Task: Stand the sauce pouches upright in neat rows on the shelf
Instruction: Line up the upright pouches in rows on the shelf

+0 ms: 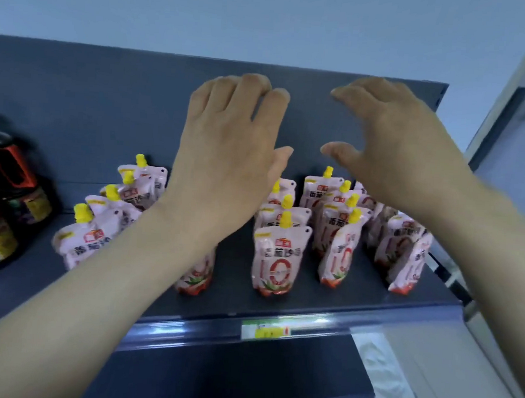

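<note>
Several pink-and-white sauce pouches with yellow caps stand in rows on the dark grey shelf [326, 295]. The front middle pouch [277, 258] stands upright and faces me. A left row [100, 219] leans a little. A right row [405, 253] is turned sideways. My left hand [228, 141] hovers above the middle rows with its fingers apart and nothing in it. My right hand [391, 139] hovers above the right rows, fingers curled but apart, holding nothing. My left forearm hides part of one row.
Dark bottles with orange and purple labels [6, 201] stand at the shelf's left end. A price tag [265, 329] sits on the shelf's front rail. A lower shelf holds a white bag [380, 369]. A pale wall panel [519, 107] bounds the right side.
</note>
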Motion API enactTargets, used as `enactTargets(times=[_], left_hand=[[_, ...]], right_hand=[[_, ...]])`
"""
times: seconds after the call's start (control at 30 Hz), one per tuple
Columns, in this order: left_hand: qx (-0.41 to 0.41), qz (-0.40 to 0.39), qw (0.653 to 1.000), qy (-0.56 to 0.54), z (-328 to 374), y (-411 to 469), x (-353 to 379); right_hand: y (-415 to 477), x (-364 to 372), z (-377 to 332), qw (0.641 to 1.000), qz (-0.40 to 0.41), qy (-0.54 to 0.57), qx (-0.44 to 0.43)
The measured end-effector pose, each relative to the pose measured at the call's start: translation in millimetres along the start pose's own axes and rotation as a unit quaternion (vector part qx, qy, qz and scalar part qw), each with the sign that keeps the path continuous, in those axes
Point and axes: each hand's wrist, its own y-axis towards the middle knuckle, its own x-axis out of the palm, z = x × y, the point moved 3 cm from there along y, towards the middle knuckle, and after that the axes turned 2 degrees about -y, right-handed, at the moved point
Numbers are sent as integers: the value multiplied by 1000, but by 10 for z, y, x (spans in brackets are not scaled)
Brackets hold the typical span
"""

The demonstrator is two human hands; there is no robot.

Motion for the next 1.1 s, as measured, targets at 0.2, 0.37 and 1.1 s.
enactTargets(times=[0.2, 0.37, 1.1], left_hand=[[-5, -5, 1000, -16, 962, 233, 507], [-11, -25, 1000, -12, 1384, 262, 801], [-34, -70, 997, 6, 1156, 277, 1370]], right_hand=[[-267, 56, 1037, 999, -21, -18, 23], [-352, 195, 1508, 999, -42, 2, 20], [-3, 789, 1639, 997, -61, 17, -37]])
